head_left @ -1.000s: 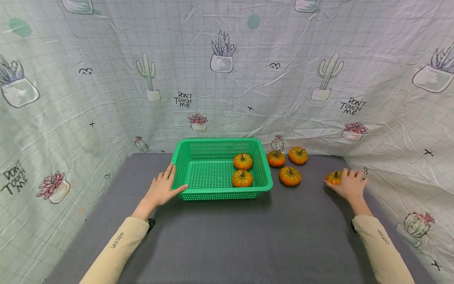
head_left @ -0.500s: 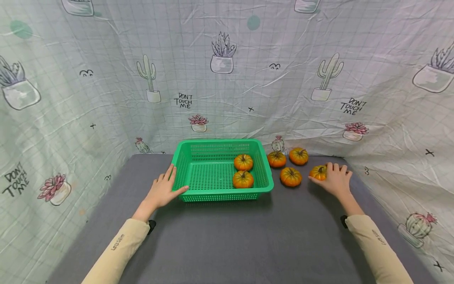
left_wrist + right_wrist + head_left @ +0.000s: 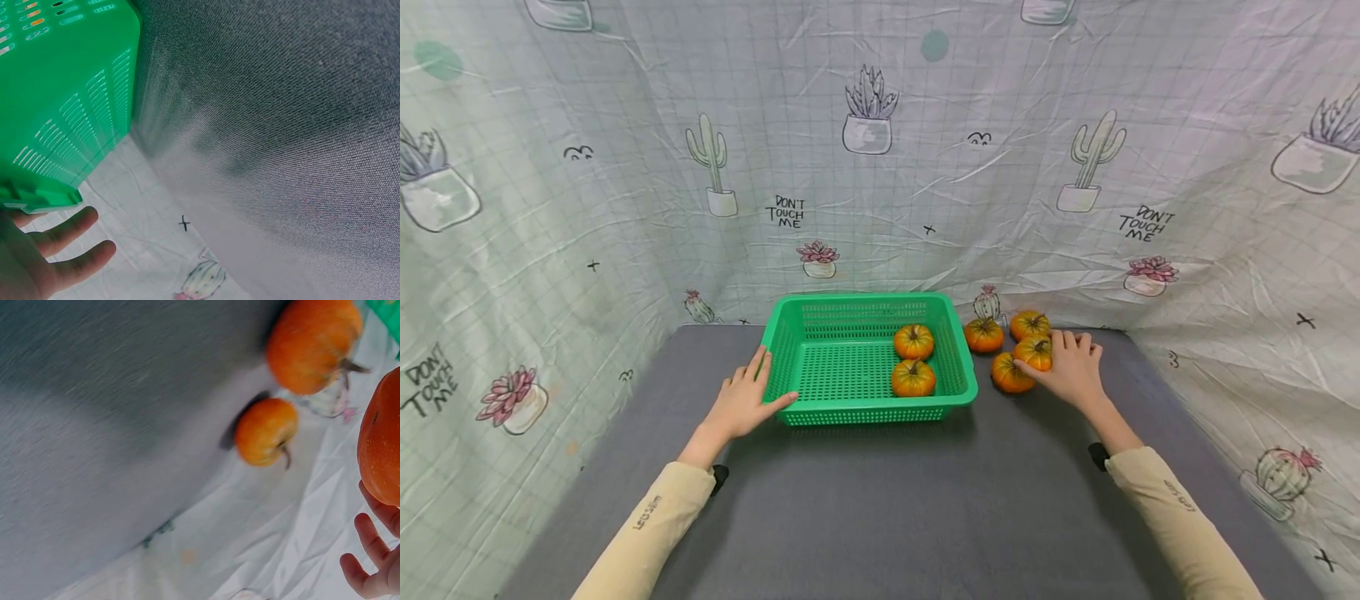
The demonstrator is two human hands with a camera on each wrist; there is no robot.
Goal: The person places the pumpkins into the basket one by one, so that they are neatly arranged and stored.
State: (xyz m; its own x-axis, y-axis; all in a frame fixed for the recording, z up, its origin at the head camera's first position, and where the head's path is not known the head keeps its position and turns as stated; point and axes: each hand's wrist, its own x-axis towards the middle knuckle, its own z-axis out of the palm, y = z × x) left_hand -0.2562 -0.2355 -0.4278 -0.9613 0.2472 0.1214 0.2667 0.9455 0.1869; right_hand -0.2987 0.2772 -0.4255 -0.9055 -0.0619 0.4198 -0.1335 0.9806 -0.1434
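My right hand (image 3: pixel 1071 371) grips a small orange pumpkin (image 3: pixel 1033 354), which overlaps a neighbouring pumpkin (image 3: pixel 1009 377) in the head view. In the right wrist view the held pumpkin (image 3: pixel 381 444) shows above the table, fingers against its side. My left hand (image 3: pixel 741 400) rests at the left front corner of a green plastic basket (image 3: pixel 865 403), thumb on the front rim and straight fingers along the left side. Two pumpkins, a rear one (image 3: pixel 913 343) and a front one (image 3: pixel 913 380), sit in the basket's right part.
Two more pumpkins, one near the basket (image 3: pixel 983 337) and one farther right (image 3: pixel 1028 323), lie at the back of the grey table (image 3: pixel 910 508). A white cloth printed with cacti (image 3: pixel 925 192) hangs behind and along both sides.
The right hand has carried its pumpkin leftward from the table's right side, up to the loose pumpkins. The left hand has stayed at the basket's corner.
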